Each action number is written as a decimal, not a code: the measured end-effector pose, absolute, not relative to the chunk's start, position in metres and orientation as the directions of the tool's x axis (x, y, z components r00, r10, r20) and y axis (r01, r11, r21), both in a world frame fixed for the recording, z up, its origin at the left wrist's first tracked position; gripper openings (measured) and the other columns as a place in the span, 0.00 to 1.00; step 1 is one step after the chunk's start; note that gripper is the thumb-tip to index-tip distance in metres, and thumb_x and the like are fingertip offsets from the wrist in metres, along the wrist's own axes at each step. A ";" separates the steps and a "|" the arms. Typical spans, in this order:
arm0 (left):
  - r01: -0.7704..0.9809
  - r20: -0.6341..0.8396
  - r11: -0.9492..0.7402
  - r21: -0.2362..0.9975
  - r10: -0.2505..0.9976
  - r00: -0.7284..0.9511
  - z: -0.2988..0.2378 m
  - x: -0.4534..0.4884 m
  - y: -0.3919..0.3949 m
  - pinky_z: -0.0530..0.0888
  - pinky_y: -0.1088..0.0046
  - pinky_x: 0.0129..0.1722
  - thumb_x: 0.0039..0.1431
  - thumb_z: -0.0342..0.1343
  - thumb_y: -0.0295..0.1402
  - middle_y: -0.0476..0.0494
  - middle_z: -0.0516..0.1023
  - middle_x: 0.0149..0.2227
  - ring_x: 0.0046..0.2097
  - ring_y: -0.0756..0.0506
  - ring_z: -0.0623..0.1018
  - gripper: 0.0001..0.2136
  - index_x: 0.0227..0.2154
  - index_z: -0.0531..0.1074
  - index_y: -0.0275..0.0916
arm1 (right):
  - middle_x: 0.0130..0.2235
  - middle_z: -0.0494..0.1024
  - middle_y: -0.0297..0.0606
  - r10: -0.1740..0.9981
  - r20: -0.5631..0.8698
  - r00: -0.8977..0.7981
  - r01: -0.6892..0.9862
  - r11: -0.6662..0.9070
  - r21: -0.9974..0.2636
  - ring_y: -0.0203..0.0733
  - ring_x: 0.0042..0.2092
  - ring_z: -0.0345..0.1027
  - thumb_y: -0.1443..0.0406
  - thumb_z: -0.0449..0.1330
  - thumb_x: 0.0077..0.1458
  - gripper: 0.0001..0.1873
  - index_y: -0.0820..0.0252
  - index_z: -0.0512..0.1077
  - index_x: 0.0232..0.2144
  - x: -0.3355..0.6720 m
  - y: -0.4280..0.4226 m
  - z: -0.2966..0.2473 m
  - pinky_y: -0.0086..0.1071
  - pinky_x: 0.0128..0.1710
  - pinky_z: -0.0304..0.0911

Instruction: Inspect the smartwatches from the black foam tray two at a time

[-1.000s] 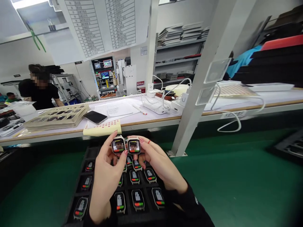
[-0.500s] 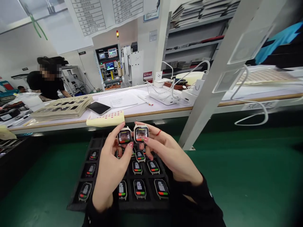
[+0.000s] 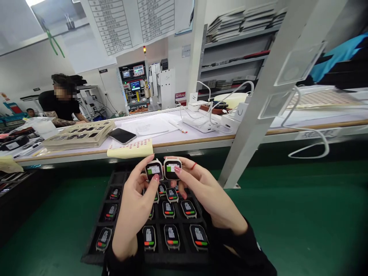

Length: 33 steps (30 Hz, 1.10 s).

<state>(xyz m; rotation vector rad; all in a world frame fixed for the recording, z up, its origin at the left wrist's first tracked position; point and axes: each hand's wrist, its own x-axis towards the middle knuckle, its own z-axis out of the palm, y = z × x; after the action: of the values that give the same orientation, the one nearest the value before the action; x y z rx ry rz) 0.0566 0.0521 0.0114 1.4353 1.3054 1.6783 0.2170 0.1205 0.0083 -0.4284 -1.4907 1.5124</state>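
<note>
My left hand [image 3: 136, 207] grips a strapless smartwatch [image 3: 153, 170], its thumb on the lower part of the screen. Right beside it, my right hand [image 3: 205, 191] holds a second smartwatch [image 3: 170, 171], with the thumb pressed on its screen. Both watches are upright, facing me, and show a green block with white cells on a dark background. Below them lies a black compartment tray [image 3: 126, 262] with several more watches, such as one watch case [image 3: 171, 236] in the front row. Their screens show white text over a red and green bar. My hands hide part of the tray.
Behind the tray runs a bench [image 3: 198, 142] bearing a phone [image 3: 122, 135], a cream tray [image 3: 77, 137], papers and a white charger with cables [image 3: 201, 123]. A slanted metal post [image 3: 253, 115] stands at right. A co-worker [image 3: 61, 101] leans over at far left.
Both held watch screens have switched from a camera-like picture with a red and green bar to a green and white table. My left thumb has shifted onto its screen. The view has tilted slightly up.
</note>
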 end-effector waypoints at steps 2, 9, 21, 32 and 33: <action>0.170 0.395 -0.360 0.918 0.875 -0.281 0.012 0.056 0.053 0.78 0.80 0.40 0.66 0.58 0.37 0.47 0.78 0.53 0.40 0.52 0.79 0.16 0.56 0.74 0.51 | 0.31 0.73 0.35 0.787 0.351 -0.507 -0.365 0.173 -0.915 0.35 0.26 0.62 0.57 0.63 0.66 0.19 0.63 0.72 0.53 0.216 0.120 0.007 0.24 0.23 0.60; 0.152 0.366 -0.338 0.929 0.903 -0.227 0.011 0.052 0.053 0.76 0.80 0.45 0.63 0.62 0.31 0.49 0.76 0.58 0.51 0.49 0.78 0.23 0.60 0.70 0.54 | 0.43 0.75 0.40 0.762 0.342 -0.550 -0.364 0.150 -0.919 0.34 0.30 0.63 0.65 0.64 0.60 0.21 0.61 0.69 0.55 0.216 0.115 0.011 0.22 0.24 0.63; 0.135 0.372 -0.349 0.927 0.899 -0.229 0.012 0.052 0.054 0.76 0.78 0.47 0.65 0.60 0.36 0.50 0.76 0.57 0.52 0.49 0.77 0.18 0.57 0.73 0.54 | 0.30 0.72 0.33 0.766 0.355 -0.536 -0.343 0.187 -0.920 0.33 0.24 0.59 0.60 0.61 0.66 0.18 0.64 0.71 0.54 0.217 0.117 0.007 0.24 0.23 0.62; 0.156 0.352 -0.318 0.935 0.883 -0.310 0.009 0.049 0.059 0.76 0.74 0.49 0.61 0.63 0.36 0.45 0.77 0.54 0.50 0.46 0.78 0.15 0.52 0.76 0.48 | 0.40 0.74 0.40 0.744 0.337 -0.577 -0.335 0.160 -0.928 0.39 0.35 0.68 0.61 0.65 0.62 0.23 0.62 0.69 0.57 0.213 0.116 0.008 0.21 0.23 0.65; 0.158 0.345 -0.310 0.937 0.887 -0.306 0.010 0.049 0.058 0.76 0.73 0.50 0.61 0.63 0.36 0.45 0.77 0.55 0.51 0.45 0.78 0.16 0.53 0.76 0.48 | 0.40 0.74 0.40 0.744 0.332 -0.580 -0.335 0.154 -0.929 0.39 0.35 0.68 0.61 0.65 0.63 0.23 0.62 0.69 0.57 0.213 0.116 0.007 0.21 0.23 0.65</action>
<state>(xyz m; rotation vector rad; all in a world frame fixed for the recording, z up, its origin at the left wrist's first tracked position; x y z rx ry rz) 0.0489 0.0584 0.0100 1.3662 1.3600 1.6710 0.2131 0.1165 0.0073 -0.4069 -1.5656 1.5724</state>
